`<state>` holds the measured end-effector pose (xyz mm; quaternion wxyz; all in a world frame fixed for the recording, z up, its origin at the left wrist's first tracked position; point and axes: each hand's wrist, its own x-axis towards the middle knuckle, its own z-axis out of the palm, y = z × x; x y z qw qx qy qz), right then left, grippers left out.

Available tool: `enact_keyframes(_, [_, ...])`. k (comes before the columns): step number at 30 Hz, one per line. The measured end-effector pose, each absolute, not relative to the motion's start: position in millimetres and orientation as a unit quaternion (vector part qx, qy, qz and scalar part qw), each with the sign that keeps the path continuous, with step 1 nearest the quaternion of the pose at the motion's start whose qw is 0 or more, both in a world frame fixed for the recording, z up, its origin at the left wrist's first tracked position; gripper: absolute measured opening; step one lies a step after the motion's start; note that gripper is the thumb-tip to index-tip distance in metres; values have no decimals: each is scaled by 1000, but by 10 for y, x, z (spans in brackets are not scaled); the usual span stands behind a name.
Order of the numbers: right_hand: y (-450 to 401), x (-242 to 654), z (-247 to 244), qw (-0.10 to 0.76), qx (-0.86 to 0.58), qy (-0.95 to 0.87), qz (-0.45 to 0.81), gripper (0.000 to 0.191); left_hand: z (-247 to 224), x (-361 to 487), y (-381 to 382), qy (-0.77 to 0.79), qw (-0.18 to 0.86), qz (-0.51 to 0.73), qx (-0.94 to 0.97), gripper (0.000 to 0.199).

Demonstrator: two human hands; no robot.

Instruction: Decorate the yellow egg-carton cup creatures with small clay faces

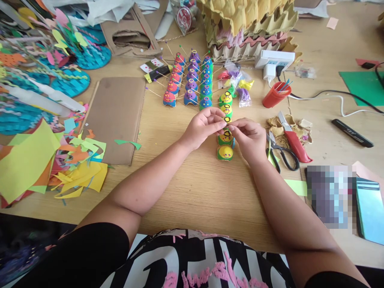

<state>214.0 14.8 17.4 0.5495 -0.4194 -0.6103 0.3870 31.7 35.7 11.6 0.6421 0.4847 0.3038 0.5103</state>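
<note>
My left hand and my right hand meet above a column of small yellow-and-green egg-carton figures with smiling faces. The fingertips of both hands are pinched close together. Whatever lies between them is too small to make out, perhaps a bit of dark clay. Several of the yellow figures carry a dark ring on top; the nearest one has none. My hands partly hide the middle of the column. Just left stand rows of blue-and-green figures, purple figures and red figures, with pins sticking out.
To the right lie scissors, a red-handled knife, a black marker and a red cup. Clay packets and egg trays are behind. Cardboard and paper scraps lie left.
</note>
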Motion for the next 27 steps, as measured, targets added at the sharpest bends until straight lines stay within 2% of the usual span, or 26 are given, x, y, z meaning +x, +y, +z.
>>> enact_keyframes(4, [147, 2166, 162, 542, -423, -618, 381, 29, 113, 314, 358, 305, 641, 516, 478, 50])
enact_keyframes(9, [165, 2154, 97, 541, -390, -603, 439, 39, 122, 312, 355, 316, 638, 517, 476, 50])
enact_keyframes(12, [170, 2140, 71, 539, -378, -601, 454, 38, 122, 312, 353, 318, 636, 515, 479, 50])
enact_keyframes(17, [169, 2125, 83, 557, -386, -591, 438, 33, 112, 319, 353, 312, 642, 512, 478, 52])
enact_keyframes(27, [137, 2119, 168, 546, -435, -605, 384, 44, 118, 325, 348, 328, 633, 508, 483, 52])
